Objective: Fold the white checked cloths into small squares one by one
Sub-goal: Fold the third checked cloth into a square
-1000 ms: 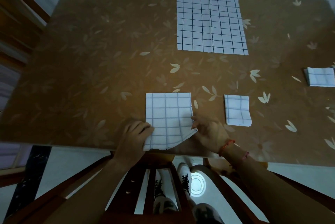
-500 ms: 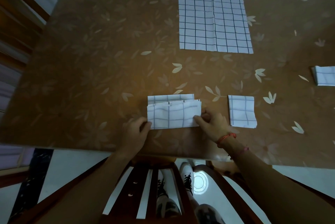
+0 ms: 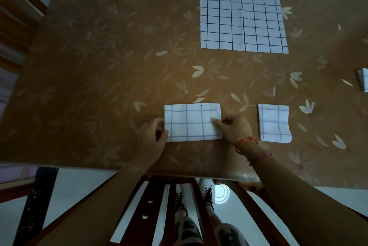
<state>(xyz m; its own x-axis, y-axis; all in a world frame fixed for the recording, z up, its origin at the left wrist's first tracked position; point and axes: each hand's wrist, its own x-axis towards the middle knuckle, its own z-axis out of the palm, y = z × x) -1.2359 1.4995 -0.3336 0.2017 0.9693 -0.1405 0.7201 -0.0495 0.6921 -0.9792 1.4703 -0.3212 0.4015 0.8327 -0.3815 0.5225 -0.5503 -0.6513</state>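
Observation:
A white checked cloth, folded into a flat rectangle, lies near the table's front edge. My left hand grips its left edge, the thumb on top. My right hand pinches its right edge, one finger lying on the top layer. To the right sits a small folded checked square. A large unfolded checked cloth is spread flat at the far side. Another folded piece shows at the right edge of the view, mostly cut off.
The brown table has a leaf-patterned surface, with its front edge just below my hands. A wooden chair stands under the table's front edge. Wooden furniture stands at the left.
The near half of the cloth has been folded away from me onto the far half, turning a square into a flat rectangle. Both hands moved forward with it and now hold its side edges.

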